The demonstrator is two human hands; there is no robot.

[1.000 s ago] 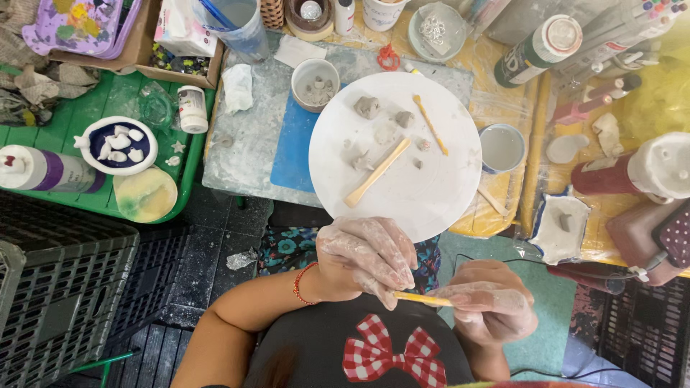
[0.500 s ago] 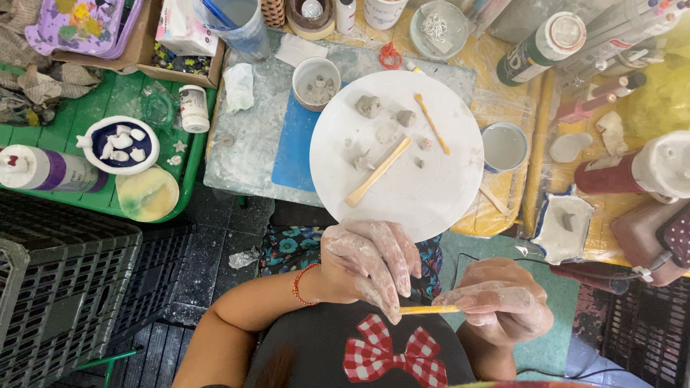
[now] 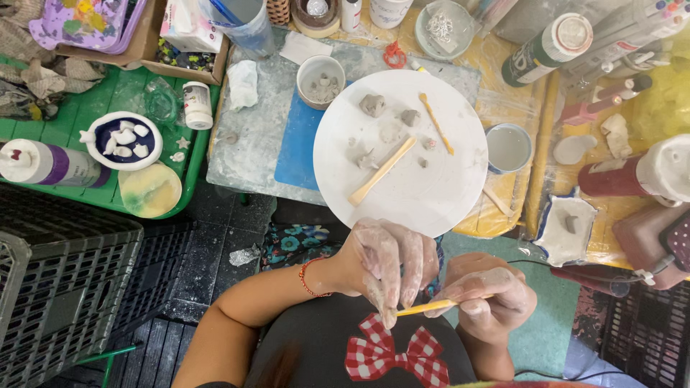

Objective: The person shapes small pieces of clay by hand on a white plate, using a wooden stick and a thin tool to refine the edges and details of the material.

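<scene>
Your yellow modelling stick (image 3: 430,307) lies crosswise just below the white round board (image 3: 402,144), close to your chest, bridging your two hands. Your right hand (image 3: 489,298) has its fingers curled closed around the stick's right end, pinching it. Your left hand (image 3: 384,262) hangs with fingers bent downward and bunched together; their tips meet the stick's left end, and whether a bit of clay sits between them you cannot tell. Both hands are smeared with pale clay. Farther out, on the board, lie a wooden tool (image 3: 382,171), a second thin yellow stick (image 3: 437,123) and small grey clay lumps (image 3: 372,105). Just left of the board's far edge stands a small cup (image 3: 320,81) on the bench (image 3: 259,144).
</scene>
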